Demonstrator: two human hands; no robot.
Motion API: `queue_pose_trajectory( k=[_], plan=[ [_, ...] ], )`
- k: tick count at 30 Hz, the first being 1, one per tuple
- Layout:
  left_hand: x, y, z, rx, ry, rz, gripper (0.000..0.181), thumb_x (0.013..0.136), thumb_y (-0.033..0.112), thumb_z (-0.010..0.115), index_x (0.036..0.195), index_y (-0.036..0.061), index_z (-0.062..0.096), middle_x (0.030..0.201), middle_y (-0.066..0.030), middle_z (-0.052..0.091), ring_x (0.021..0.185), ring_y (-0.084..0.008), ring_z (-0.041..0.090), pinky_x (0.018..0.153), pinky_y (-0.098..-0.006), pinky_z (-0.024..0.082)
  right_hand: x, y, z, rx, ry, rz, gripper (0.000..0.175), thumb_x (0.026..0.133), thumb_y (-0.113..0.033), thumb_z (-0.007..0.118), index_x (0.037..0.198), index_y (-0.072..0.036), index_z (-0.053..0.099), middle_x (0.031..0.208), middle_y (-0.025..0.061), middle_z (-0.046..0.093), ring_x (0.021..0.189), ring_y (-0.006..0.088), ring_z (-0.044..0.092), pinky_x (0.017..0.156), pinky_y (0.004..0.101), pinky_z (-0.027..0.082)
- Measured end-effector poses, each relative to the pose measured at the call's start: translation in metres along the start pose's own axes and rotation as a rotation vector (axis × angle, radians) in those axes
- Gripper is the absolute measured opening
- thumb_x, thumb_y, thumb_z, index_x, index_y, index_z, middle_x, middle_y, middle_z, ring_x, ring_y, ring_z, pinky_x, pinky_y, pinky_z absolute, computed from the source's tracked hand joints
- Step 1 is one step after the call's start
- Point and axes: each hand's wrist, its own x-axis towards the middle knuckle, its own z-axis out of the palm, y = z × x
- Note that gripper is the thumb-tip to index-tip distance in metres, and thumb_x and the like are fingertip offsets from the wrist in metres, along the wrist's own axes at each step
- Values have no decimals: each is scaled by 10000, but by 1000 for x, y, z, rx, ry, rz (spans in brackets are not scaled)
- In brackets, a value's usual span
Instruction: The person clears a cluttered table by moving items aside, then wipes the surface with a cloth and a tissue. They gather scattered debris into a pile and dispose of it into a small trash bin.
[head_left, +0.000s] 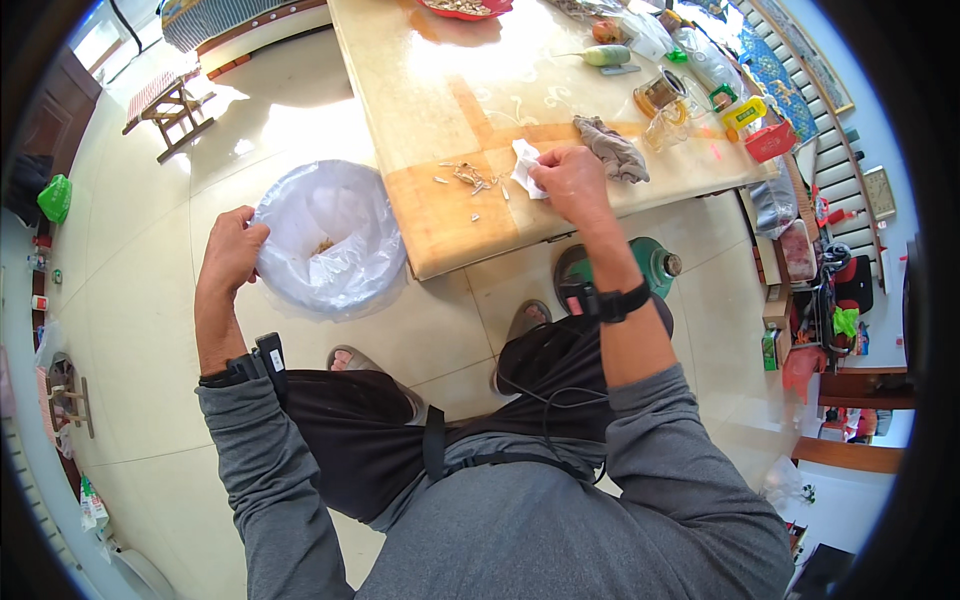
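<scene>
My left hand (231, 249) grips the near-left rim of a trash bin (289, 195) lined with a clear plastic bag. Crumpled white paper and a bit of brownish waste lie at the bottom of the bin. Over the table corner, my right hand (574, 182) pinches a white paper tissue (523, 169) that rests on the tabletop. Left of the tissue is a small scatter of cigarette butts or similar scraps (470, 178). A crumpled grey cloth (611, 148) lies just right of my right hand.
The table (442, 247) has a covered top and a corner beside the bin. Glass mugs (666, 127), a green-handled screwdriver (606, 55) and a red dish (469, 7) stand or lie farther back. Beneath its front edge is a green jug (654, 262). A folding stool (169, 109) stands at upper left.
</scene>
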Motion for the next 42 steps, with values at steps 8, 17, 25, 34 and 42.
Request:
queue_pose_trajectory(
  k=[8,17,25,34,42],
  plan=[
    [1,-1,-1,6,-4,21,258,846,81,548,999,-72,689,688,-110,642,457,-174,551,398,-330,439,-3,-65,58,49,-42,-139,221,759,-234,726,842,-44,802,776,170,745,698,304,728,707,377,577],
    [2,-7,-2,25,-11,51,248,857,90,534,975,-64,688,699,-91,640,474,-164,566,386,-309,432,34,-56,51,175,-109,-124,249,797,-223,733,945,-36,805,785,153,760,708,219,743,681,353,593],
    [6,-4,0,37,8,76,236,840,75,550,957,-92,669,664,-112,627,441,-191,558,399,-341,445,53,-52,60,-81,-59,-234,197,786,-214,702,864,-67,808,898,204,757,870,376,738,832,443,578],
    [2,1,2,6,9,28,278,842,87,541,1007,-87,682,686,-101,633,472,-177,572,395,-329,437,31,-72,51,298,-171,-274,160,842,-128,742,950,-15,779,799,133,750,689,196,705,701,342,565],
    [3,1,1,-5,4,33,252,844,95,549,972,-72,688,666,-88,619,453,-169,547,402,-326,431,-8,-7,-16,509,-19,26,196,829,-120,730,967,10,778,823,132,768,747,198,761,682,338,603]
  ],
)
